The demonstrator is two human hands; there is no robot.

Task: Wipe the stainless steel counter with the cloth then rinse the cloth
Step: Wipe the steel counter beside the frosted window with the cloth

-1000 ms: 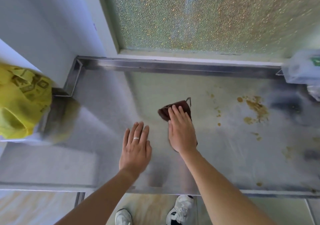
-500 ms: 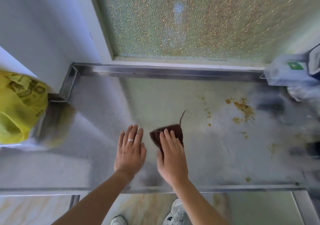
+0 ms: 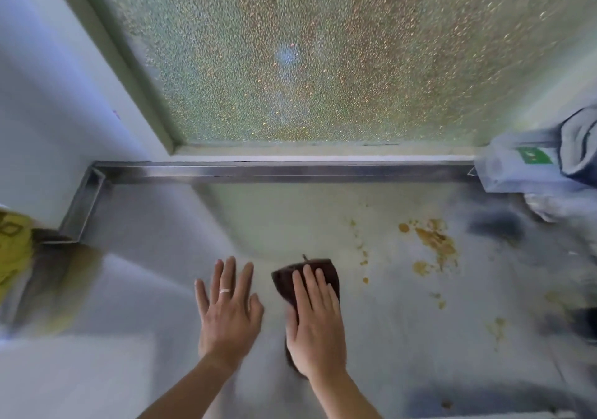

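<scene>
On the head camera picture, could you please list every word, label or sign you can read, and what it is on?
No text can be read.
Green rectangular label on the translucent plastic package at the right: pale marks, too blurred.
Yellow patterned bag at the left: dark printed shapes, not legible.

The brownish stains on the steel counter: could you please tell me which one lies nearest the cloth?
The small lone spot just right of the dark cloth under the right hand; the big cluster lies farther right.
</scene>
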